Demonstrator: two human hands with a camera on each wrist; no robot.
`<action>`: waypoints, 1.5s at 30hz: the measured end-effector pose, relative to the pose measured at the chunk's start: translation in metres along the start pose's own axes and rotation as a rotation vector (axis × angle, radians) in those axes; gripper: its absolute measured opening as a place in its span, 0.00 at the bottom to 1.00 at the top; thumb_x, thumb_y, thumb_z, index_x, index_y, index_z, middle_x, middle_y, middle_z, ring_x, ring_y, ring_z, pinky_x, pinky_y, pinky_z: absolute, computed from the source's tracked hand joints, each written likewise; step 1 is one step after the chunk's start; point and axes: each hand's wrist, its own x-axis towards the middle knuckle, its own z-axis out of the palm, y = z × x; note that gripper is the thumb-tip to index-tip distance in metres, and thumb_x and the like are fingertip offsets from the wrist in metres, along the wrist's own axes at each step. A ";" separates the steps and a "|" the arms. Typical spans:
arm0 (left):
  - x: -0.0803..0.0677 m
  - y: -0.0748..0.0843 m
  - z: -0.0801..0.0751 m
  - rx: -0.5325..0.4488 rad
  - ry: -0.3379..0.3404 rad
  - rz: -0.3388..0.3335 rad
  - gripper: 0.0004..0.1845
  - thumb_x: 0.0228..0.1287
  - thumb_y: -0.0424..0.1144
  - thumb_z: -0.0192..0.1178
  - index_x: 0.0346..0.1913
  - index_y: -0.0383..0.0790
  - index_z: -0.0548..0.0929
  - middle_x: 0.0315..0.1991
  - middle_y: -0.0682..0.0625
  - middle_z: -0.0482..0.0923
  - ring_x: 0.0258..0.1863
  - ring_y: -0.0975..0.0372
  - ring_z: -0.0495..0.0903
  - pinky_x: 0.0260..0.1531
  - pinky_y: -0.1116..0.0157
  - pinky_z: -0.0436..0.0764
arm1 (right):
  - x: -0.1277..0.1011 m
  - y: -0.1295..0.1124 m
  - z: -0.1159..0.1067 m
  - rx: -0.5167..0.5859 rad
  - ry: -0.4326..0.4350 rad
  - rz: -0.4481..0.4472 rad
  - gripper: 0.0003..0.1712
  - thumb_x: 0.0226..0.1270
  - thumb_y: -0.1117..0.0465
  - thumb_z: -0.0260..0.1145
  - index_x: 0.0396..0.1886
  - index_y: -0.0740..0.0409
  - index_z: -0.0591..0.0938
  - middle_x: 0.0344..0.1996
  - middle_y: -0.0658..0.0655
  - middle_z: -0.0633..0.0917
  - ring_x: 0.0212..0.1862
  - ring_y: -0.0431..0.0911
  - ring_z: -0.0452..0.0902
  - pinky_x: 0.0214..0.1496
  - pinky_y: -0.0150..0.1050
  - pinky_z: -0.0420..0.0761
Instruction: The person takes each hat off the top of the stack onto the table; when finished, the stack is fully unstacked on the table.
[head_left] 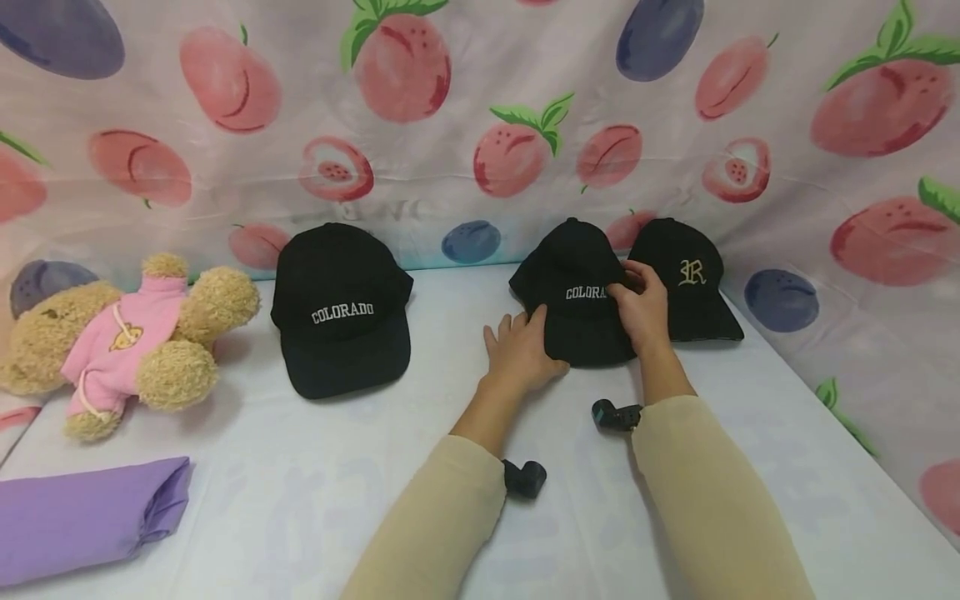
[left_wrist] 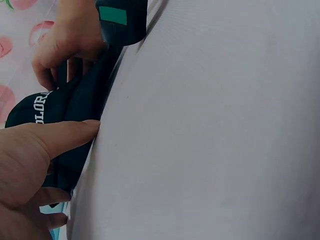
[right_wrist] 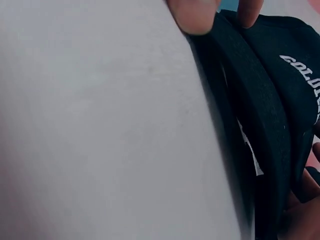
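Note:
In the head view a black baseball cap (head_left: 573, 267) with white COLORADO lettering stands on the white table, brim toward me. My left hand (head_left: 519, 354) is at the left side of its brim, with index finger and thumb about the edge and the other fingers spread. My right hand (head_left: 647, 304) holds the cap's right side, fingers bent over the end of the lettering. The left wrist view shows the left thumb (left_wrist: 75, 135) across the brim. To the right, partly behind my right hand, stands a black cap (head_left: 690, 275) with a gold R.
Another black COLORADO cap (head_left: 341, 312) stands left of centre. A teddy bear (head_left: 123, 337) in pink clothes lies at the far left, with a folded purple cloth (head_left: 82, 521) in front. Fruit-printed fabric (head_left: 420, 167) hangs behind the white table (head_left: 300, 483).

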 end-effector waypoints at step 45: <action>0.011 -0.008 0.013 -0.076 0.111 0.024 0.37 0.66 0.50 0.68 0.76 0.45 0.71 0.75 0.46 0.70 0.78 0.50 0.64 0.79 0.43 0.52 | 0.008 -0.003 0.006 -0.389 -0.211 -0.122 0.49 0.68 0.53 0.72 0.82 0.58 0.58 0.78 0.72 0.59 0.80 0.64 0.52 0.81 0.60 0.55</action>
